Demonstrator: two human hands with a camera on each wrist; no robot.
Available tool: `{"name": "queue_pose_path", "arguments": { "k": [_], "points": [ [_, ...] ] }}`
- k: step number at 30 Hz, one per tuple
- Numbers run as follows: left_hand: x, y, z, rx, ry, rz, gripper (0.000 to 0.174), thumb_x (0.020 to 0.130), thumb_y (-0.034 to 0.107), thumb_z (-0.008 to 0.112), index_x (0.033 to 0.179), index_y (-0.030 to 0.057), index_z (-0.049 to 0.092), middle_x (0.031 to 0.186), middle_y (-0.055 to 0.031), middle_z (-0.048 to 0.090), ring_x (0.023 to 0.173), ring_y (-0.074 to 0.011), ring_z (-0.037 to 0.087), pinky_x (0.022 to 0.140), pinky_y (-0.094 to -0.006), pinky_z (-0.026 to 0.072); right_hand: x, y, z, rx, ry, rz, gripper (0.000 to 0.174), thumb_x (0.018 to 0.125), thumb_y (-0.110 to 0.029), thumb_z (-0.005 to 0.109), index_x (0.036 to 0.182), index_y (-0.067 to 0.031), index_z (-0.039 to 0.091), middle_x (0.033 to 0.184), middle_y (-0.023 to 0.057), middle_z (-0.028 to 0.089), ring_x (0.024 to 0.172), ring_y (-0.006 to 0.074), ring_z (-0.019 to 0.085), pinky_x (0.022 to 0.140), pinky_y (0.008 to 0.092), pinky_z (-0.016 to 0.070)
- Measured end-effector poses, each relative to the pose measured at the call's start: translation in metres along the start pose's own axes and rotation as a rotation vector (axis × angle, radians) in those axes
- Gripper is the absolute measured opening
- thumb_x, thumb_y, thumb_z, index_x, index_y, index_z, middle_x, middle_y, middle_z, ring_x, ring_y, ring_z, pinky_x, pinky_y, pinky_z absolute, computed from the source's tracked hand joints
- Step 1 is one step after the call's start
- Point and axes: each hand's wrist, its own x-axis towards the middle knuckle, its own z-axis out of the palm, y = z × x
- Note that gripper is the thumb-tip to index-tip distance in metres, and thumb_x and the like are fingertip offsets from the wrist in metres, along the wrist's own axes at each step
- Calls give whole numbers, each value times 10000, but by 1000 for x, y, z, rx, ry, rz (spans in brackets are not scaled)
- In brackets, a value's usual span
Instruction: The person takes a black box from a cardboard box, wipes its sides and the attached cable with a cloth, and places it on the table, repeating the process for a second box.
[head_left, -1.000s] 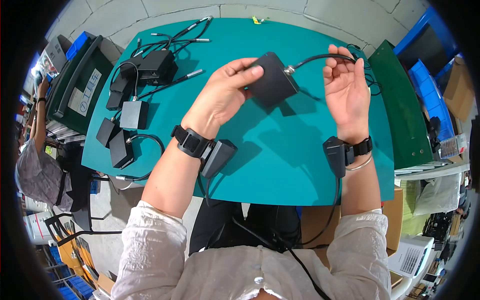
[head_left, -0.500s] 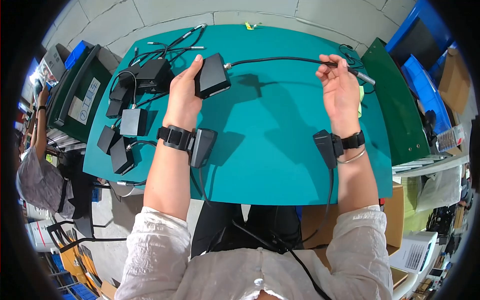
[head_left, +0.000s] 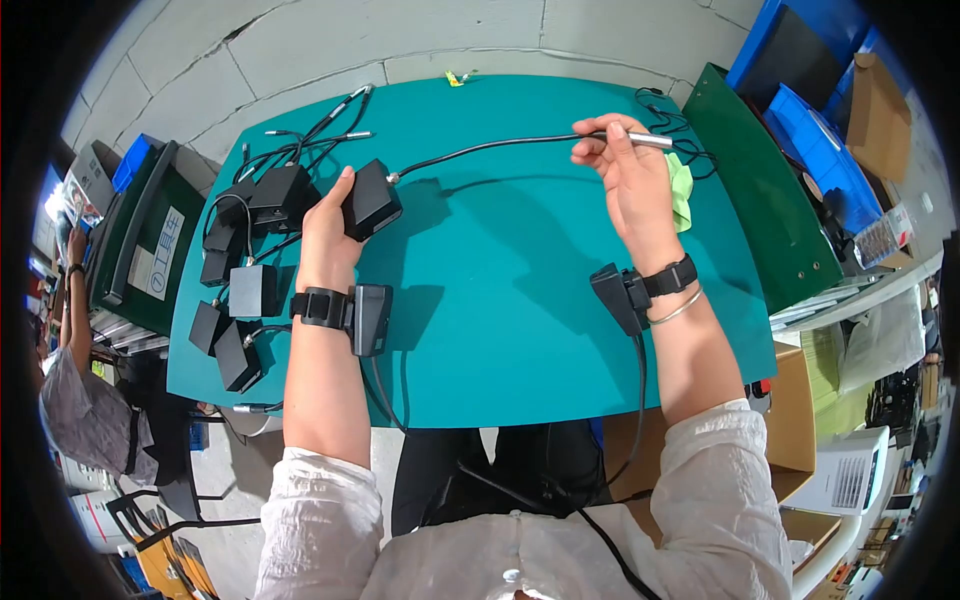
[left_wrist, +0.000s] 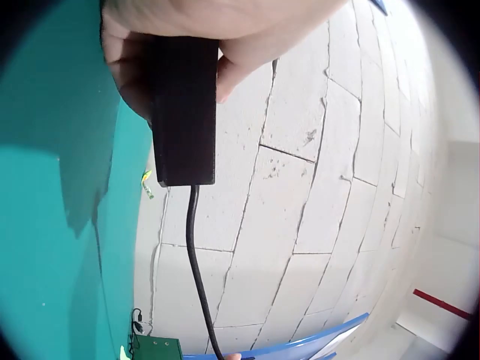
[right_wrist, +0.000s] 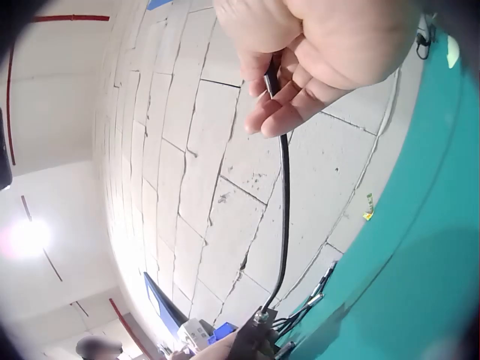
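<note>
In the head view the left hand (head_left: pixel 330 232) grips a black box (head_left: pixel 372 200) above the table's left half. A black cable (head_left: pixel 490 150) runs from the box's metal connector to the right hand (head_left: pixel 636 190). That hand pinches the cable near its silver plug (head_left: pixel 650 140), which sticks out to the right. The left wrist view shows the box (left_wrist: pixel 184 120) in the left hand (left_wrist: pixel 225 22), with the cable (left_wrist: pixel 196 262) leaving its end. In the right wrist view the fingers of the right hand (right_wrist: pixel 322 52) are curled round the cable (right_wrist: pixel 285 202).
Several black boxes (head_left: pixel 280 195) with cables lie at the left of the green table (head_left: pixel 500 360). A light green cloth (head_left: pixel 680 192) and thin black cables (head_left: pixel 694 158) are at the right. Green cabinets (head_left: pixel 750 190) flank the table; another person (head_left: pixel 85 415) is at far left.
The left hand has moved left with the box, and the cable now stretches between the hands. The right hand has shifted slightly left; the plug now shows beyond its fingers.
</note>
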Motion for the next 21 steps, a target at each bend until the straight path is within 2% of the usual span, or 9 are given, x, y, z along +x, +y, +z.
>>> {"name": "queue_pose_path", "arguments": {
  "k": [3, 5, 6, 8, 15, 17, 21],
  "points": [
    [0, -1, 0, 45, 10, 10, 270, 832, 258, 712, 978, 41, 646, 947, -90, 640, 875, -219, 609, 860, -457, 457, -4, -1, 3, -153, -25, -18, 234, 969, -240, 515, 972, -13, 573, 917, 103, 641, 738, 146, 602, 708, 288, 505],
    [1, -2, -2, 53, -2, 14, 273, 834, 261, 710, 980, 40, 646, 946, -90, 640, 874, -219, 611, 853, -456, 459, -6, -4, 5, -405, -47, -50, 234, 959, -238, 536, 902, -18, 594, 818, 54, 642, 659, 92, 558, 619, 235, 461],
    [2, -3, -2, 59, -13, 19, 276, 835, 264, 708, 982, 39, 646, 944, -89, 641, 873, -219, 613, 846, -454, 462, -7, -5, 8, -404, -45, -51, 234, 959, -238, 536, 902, -18, 594, 818, 54, 642, 659, 92, 558, 619, 235, 461],
    [3, -4, -1, 74, -11, 20, 277, 838, 266, 705, 981, 36, 646, 939, -88, 641, 867, -217, 617, 835, -443, 469, -11, -7, 15, -457, -61, -115, 214, 929, -215, 586, 836, -25, 619, 715, 12, 628, 585, 62, 511, 537, 210, 411],
    [-5, -1, 4, 156, -19, 40, 282, 848, 262, 694, 983, 21, 644, 927, -90, 643, 838, -199, 634, 781, -371, 500, -24, -17, 29, -649, -106, -139, 146, 859, -160, 669, 808, -23, 659, 642, 6, 607, 517, 54, 469, 475, 211, 374],
    [-1, -4, 1, 149, -45, 40, 276, 851, 258, 691, 985, 22, 644, 931, -91, 644, 833, -196, 635, 769, -360, 503, -27, -16, 33, -649, -153, -221, 134, 839, -150, 687, 799, -25, 661, 641, 10, 600, 515, 52, 457, 466, 214, 362],
    [6, -6, -2, 109, -46, 44, 254, 859, 247, 683, 982, 28, 647, 934, -89, 646, 805, -187, 637, 726, -331, 507, -30, -18, 38, -731, -207, -260, 126, 823, -148, 703, 789, -34, 660, 637, 10, 590, 506, 66, 448, 462, 223, 358]
  ]
}}
